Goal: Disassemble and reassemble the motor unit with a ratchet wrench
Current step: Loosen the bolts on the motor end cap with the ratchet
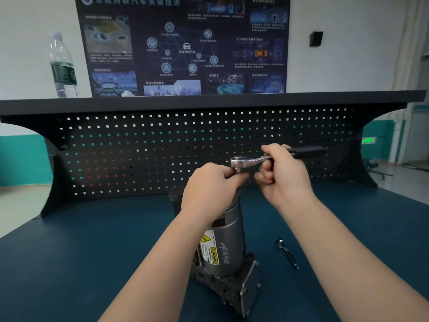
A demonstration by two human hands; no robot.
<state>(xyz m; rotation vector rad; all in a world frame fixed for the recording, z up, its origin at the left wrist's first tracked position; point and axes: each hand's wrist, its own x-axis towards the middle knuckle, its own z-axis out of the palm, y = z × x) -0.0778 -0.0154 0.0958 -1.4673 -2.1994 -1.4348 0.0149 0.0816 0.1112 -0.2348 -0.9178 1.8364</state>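
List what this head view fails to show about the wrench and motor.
- Top of the motor unit: hidden behind the left hand.
- Socket under the ratchet wrench head: covered by left fingers.
- Wrench handle middle: wrapped by the right hand.
- Warning label small print: too small.

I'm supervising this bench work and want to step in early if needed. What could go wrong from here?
1. The motor unit stands upright on its bracket with no clamp in view; a hard pull on the ratchet wrench might tip it.
2. The left hand pinches right under the wrench head, so fingers could get nipped if it slips.
3. The loose long bolt lies near the right forearm on the blue bench and could be knocked away.
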